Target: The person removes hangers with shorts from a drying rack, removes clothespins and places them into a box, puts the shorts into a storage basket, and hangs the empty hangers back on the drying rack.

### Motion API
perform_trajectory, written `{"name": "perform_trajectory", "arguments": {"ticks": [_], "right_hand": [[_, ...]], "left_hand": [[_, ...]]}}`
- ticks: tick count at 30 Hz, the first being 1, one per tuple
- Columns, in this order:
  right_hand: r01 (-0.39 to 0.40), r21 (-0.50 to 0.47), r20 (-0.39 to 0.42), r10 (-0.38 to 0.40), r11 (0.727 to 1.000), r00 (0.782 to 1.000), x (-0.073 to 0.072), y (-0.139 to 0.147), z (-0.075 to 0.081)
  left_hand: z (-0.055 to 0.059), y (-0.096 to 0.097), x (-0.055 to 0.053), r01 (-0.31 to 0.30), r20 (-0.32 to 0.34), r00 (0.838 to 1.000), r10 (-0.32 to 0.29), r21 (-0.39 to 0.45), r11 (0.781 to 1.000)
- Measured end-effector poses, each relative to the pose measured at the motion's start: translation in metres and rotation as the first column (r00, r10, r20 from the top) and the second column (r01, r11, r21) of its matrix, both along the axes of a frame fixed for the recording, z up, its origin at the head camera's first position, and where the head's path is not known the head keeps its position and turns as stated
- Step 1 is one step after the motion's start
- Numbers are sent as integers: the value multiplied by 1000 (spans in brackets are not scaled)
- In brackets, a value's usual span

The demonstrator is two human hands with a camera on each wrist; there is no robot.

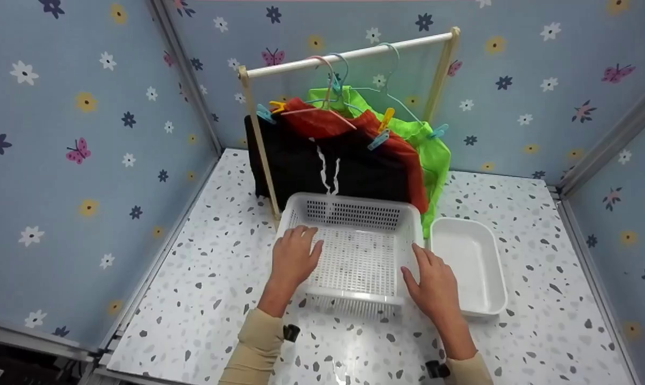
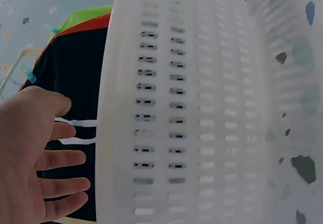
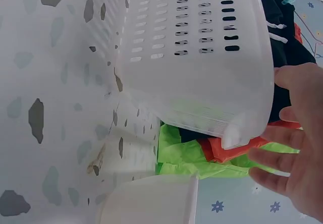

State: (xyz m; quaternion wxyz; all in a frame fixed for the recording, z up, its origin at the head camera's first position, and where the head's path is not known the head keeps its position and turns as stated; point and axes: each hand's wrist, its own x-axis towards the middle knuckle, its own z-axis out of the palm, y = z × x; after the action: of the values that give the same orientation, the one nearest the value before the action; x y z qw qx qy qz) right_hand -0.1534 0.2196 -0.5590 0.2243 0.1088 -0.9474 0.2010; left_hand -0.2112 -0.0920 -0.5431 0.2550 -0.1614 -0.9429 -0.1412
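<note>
A white slotted plastic basket [image 1: 354, 256] stands in the middle of the table with bare mesh showing inside. Over its left side is my left hand [image 1: 296, 254], fingers spread and pointing forward. My right hand [image 1: 435, 280] hovers at the basket's right rim, its thumb apart from loosely extended fingers. Both wrist views show a gap between palm and fingers with nothing gripped: the left hand [image 2: 43, 158] beside the basket wall [image 2: 186, 108], the right hand [image 3: 298, 138] near a basket corner [image 3: 202, 82].
Behind the basket, a wooden rack [image 1: 349, 55] carries black shorts [image 1: 296, 160], a red garment [image 1: 320, 120] and a bright green garment [image 1: 435, 155] on hangers with clothespins [image 1: 378, 140]. A shallow white tray [image 1: 469, 262] stands to the right. Patterned panels [image 1: 87, 160] wall in the table.
</note>
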Motion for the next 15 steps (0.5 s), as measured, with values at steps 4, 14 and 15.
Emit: {"name": "perform_trajectory", "arguments": {"ticks": [4,14,15], "right_hand": [[-27,-36,-81,24,999,996,-3,-3,4],[-119,-64,-112,111,991,987,-15,-10,16],[-128,-63,-114,120,990,986,-16,-12,17]], "left_hand": [[12,-19,-15,-8,-50,999,12,78,997],[38,-59,-55,-155,-61,983,172,224,962],[40,-63,-59,-169,-58,980,189,245,955]]}}
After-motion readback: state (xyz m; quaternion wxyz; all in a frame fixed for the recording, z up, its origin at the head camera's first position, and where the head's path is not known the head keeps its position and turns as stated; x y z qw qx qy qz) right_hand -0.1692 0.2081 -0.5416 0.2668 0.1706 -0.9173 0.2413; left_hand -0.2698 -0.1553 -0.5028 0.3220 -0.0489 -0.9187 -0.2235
